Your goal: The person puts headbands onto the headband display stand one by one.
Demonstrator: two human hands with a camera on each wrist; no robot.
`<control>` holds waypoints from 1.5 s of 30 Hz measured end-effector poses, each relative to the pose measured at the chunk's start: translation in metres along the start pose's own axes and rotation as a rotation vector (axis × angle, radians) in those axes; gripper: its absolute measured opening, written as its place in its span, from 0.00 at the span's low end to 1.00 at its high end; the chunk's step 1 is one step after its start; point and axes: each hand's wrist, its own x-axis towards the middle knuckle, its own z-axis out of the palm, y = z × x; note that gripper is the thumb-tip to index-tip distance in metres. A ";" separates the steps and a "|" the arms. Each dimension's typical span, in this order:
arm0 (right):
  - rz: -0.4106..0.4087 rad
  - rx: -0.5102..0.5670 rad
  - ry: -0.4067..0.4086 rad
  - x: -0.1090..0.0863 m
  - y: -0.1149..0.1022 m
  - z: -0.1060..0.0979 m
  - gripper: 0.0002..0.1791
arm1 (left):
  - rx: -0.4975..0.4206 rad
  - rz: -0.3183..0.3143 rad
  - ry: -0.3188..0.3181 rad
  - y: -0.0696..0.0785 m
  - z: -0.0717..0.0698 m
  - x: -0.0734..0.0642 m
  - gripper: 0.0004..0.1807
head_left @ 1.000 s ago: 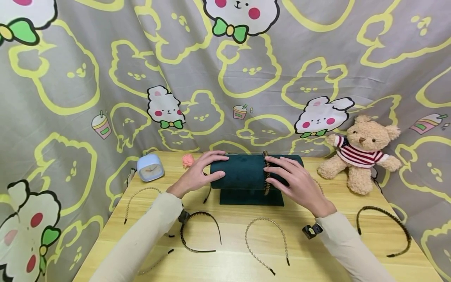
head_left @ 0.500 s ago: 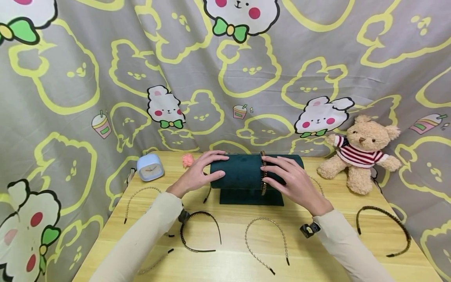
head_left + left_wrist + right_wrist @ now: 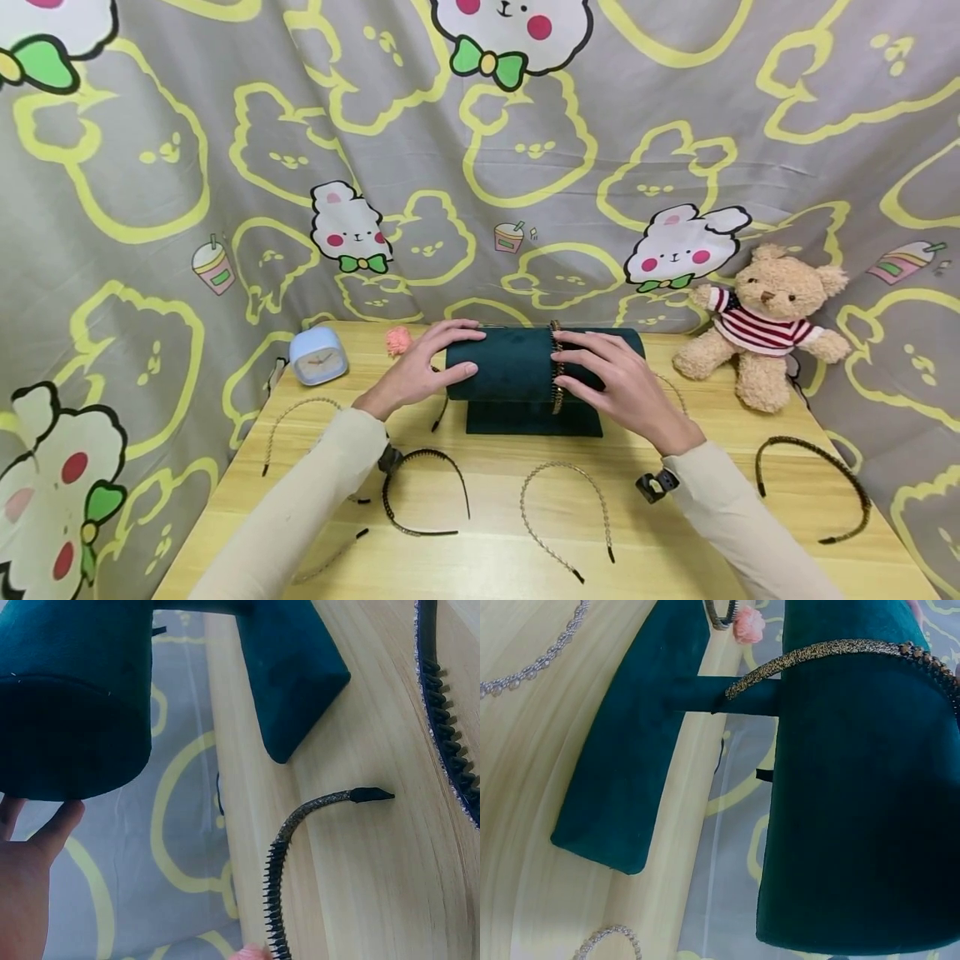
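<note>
A dark green velvet display stand, a padded roll on a flat base, stands at the table's back. Around its roll sits a dark beaded headband with a gold glitter band showing in the right wrist view. My left hand grips the roll's left end, thumb in front and fingers over the top; in the left wrist view the thumb touches the end's edge. My right hand lies over the roll's right part, its extended fingertips against the headband's right side.
Several headbands lie around, including a black toothed one, a pale beaded one and a dark one at right. A blue clock, a coral flower and a teddy bear stand before the patterned curtain.
The headband has slid a little left along the roll, with my right hand moving left along with it. My left hand stays on the stand's end.
</note>
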 end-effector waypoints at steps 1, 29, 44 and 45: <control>-0.005 -0.001 0.004 0.001 0.000 0.000 0.22 | 0.000 0.000 0.000 0.000 0.000 0.000 0.27; -0.006 0.024 0.051 0.006 -0.006 0.011 0.23 | -0.002 -0.005 0.000 -0.001 -0.001 -0.001 0.27; -0.020 0.320 0.168 -0.005 -0.018 -0.005 0.21 | -0.011 0.003 -0.005 -0.001 -0.002 -0.001 0.27; -0.035 0.322 0.172 -0.006 -0.020 -0.006 0.21 | -0.010 0.003 -0.004 -0.001 -0.002 -0.001 0.27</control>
